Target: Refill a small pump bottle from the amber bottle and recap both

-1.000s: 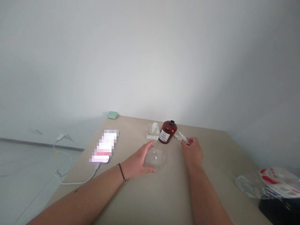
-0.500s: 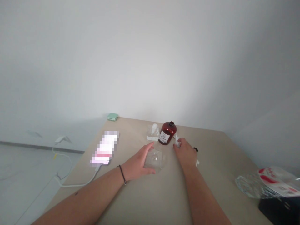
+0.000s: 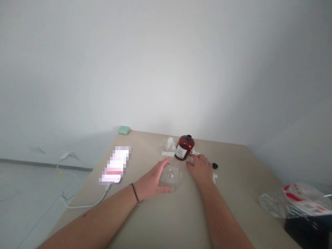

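My left hand grips a small clear plastic box that rests on the beige table, thumb on its near edge and fingers along its far side. My right hand lies just right of the box, its fingers curled round a small white piece at the foot of a dark red bottle. The bottle stands upright with a white label. A small black cap lies on the table right of my right hand, and a white bit shows beside my wrist.
A clear packet lies left of the bottle. A lit phone with a white cable sits at the left, and a green case at the far corner. A crumpled red-and-white bag lies on something black at the right edge.
My right hand has moved left from the open table to the foot of the bottle. The black cap and a white bit now lie uncovered behind it. My left hand has stayed on the box.
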{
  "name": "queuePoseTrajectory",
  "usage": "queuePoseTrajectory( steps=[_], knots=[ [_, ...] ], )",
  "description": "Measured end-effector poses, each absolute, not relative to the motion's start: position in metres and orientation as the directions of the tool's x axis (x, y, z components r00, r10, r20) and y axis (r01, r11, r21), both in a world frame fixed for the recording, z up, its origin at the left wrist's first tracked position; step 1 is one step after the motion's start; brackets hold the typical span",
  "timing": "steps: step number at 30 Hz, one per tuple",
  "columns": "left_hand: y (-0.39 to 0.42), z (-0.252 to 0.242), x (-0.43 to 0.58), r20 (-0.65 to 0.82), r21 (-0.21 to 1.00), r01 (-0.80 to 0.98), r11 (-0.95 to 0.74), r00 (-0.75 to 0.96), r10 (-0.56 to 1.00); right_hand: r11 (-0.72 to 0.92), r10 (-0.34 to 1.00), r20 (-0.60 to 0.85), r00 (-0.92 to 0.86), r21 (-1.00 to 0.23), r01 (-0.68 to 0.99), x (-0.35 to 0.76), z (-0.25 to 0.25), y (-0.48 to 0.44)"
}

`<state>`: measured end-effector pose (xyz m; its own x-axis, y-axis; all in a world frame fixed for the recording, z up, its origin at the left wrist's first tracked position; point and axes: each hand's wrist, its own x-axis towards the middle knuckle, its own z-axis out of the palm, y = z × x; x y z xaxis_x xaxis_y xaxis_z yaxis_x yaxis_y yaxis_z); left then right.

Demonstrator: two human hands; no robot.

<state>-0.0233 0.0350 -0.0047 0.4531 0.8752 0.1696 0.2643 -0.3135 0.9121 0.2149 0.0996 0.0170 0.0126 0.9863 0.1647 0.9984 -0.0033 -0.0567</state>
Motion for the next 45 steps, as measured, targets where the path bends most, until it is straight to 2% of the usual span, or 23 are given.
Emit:
queuePoseTrajectory(
  steps=[5, 10, 16, 19, 21, 26, 30, 36, 41, 45],
  knots=[
    [0.035, -0.005, -0.023, 0.186, 0.908, 0.260, -0.328, 0.450, 0.873, -0.002, 0.983, 0.184, 0.012, -0.053, 0.999, 0.213, 0.019, 0.099],
    [0.036, -0.006, -0.023, 0.201, 0.911, 0.243, -0.334, 0.446, 0.872, -0.005, 0.968, 0.247, 0.031, -0.106, 0.994, 0.211, 0.026, 0.092],
    [0.036, -0.006, -0.023, 0.174, 0.917, 0.250, -0.310, 0.448, 0.877, -0.026, 0.871, 0.460, 0.170, -0.304, 0.952, 0.246, 0.037, 0.075],
    [0.036, -0.007, -0.023, 0.186, 0.914, 0.250, -0.319, 0.441, 0.878, -0.058, 0.887, 0.418, 0.198, -0.323, 0.945, 0.279, 0.035, 0.069],
    [0.036, -0.008, -0.023, 0.199, 0.914, 0.241, -0.328, 0.438, 0.877, -0.070, 0.929, 0.328, 0.173, -0.303, 0.950, 0.295, 0.029, 0.064],
    [0.035, -0.008, -0.025, 0.204, 0.918, 0.221, -0.329, 0.448, 0.870, 0.015, 0.965, 0.257, 0.059, -0.276, 0.961, 0.303, 0.005, 0.054],
    [0.035, -0.007, -0.027, 0.210, 0.916, 0.213, -0.339, 0.467, 0.859, 0.087, 0.973, 0.230, -0.015, -0.306, 0.948, 0.301, -0.008, 0.055],
    [0.033, -0.006, -0.026, 0.229, 0.917, 0.200, -0.344, 0.441, 0.868, 0.120, 0.970, 0.239, -0.042, -0.322, 0.939, 0.304, -0.010, 0.057],
    [0.034, -0.007, -0.025, 0.230, 0.926, 0.182, -0.331, 0.424, 0.876, 0.022, 0.946, 0.314, 0.079, -0.306, 0.952, 0.289, 0.002, 0.052],
    [0.036, -0.008, -0.025, 0.227, 0.934, 0.168, -0.316, 0.405, 0.886, 0.092, 0.908, 0.406, 0.103, -0.432, 0.897, 0.260, 0.019, 0.063]
  ],
)
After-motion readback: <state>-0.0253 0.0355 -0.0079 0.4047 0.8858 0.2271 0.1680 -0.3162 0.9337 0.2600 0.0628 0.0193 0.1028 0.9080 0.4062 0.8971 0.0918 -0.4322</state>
